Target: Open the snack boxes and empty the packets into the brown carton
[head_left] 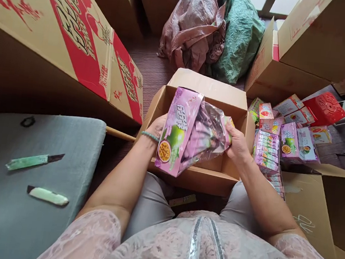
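A purple passion-fruit box (pixel 178 132) is held up, tilted, over an open cardboard carton (pixel 175 182) between my knees. My left hand (pixel 157 128) grips the box from its left side, with the fingers mostly hidden behind it. Crinkled clear plastic (pixel 213 121) spreads from the box's right side, with purple packets showing through. My right hand (pixel 236 141) is closed on the far right end of this plastic, where a purple and yellow printed edge shows by the thumb. Exactly what lies under those fingers is partly hidden.
At left, a grey padded surface (pixel 73 147) bears two cutter knives, one green (pixel 28 162) and one pale (pixel 49 195). A large printed carton (pixel 96 54) rises behind it. Several small fruit boxes (pixel 290 138) and a red basket (pixel 324 108) sit at right. Woven sacks (pixel 196 28) stand ahead.
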### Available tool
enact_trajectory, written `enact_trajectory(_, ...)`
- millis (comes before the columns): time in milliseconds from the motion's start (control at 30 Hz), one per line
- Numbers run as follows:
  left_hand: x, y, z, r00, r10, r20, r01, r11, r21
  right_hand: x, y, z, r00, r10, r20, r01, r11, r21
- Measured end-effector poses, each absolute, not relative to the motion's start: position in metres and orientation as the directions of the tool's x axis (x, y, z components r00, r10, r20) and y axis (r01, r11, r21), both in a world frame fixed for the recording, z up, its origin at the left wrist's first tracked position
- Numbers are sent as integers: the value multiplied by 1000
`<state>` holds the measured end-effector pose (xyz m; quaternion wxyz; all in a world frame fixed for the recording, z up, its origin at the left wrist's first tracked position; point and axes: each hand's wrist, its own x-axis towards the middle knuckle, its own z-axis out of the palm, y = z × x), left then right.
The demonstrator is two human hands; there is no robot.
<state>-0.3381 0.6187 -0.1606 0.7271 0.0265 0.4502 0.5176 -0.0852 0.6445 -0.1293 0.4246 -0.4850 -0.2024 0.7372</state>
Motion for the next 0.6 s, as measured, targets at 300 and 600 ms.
enact_trajectory(300,-332,628,-147,28,770,-638,-761,430,485,-100,679,-166,-141,766,-627,-494,-603,-626)
enact_trajectory(600,-337,618,-125,-26,890,-456,-708,306,636,-117,675,-163,-329,763,-556,-525,-638,-564)
